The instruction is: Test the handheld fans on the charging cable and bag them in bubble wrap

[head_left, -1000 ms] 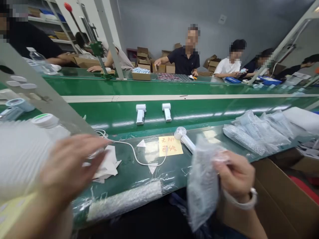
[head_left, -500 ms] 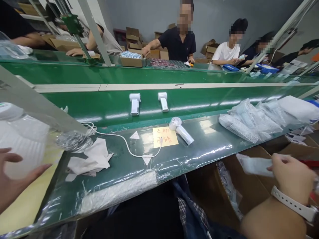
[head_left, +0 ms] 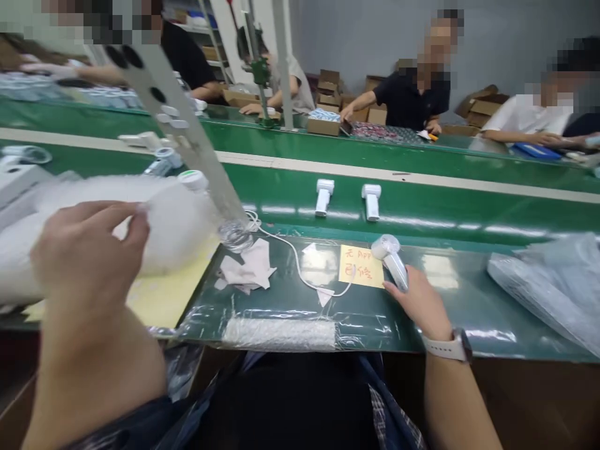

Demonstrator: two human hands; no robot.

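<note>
My left hand (head_left: 91,256) is at the left, thumb and fingers pinched on the edge of a white plastic bag (head_left: 175,231), part of a blurred heap of soft white bags. My right hand (head_left: 424,303) has its fingers round the handle of a white handheld fan (head_left: 394,259) lying on the bench. The fan's round head rests on the edge of a yellow note (head_left: 354,275) with red handwriting. A white charging cable (head_left: 296,259) curves over the bench, its end on the note.
Two more white handheld fans (head_left: 323,197) (head_left: 372,202) lie on the green belt. Paper scraps (head_left: 248,265) and a bubble-wrap roll (head_left: 281,334) are on the bench. Wrapped packages (head_left: 553,281) sit at right, beyond a slanted metal post (head_left: 187,131). Several co-workers sit opposite.
My right hand has left the small pouch above the carton at the right and come to the fan. My left hand has gone from open to pinching a bag. The view has swung left.
</note>
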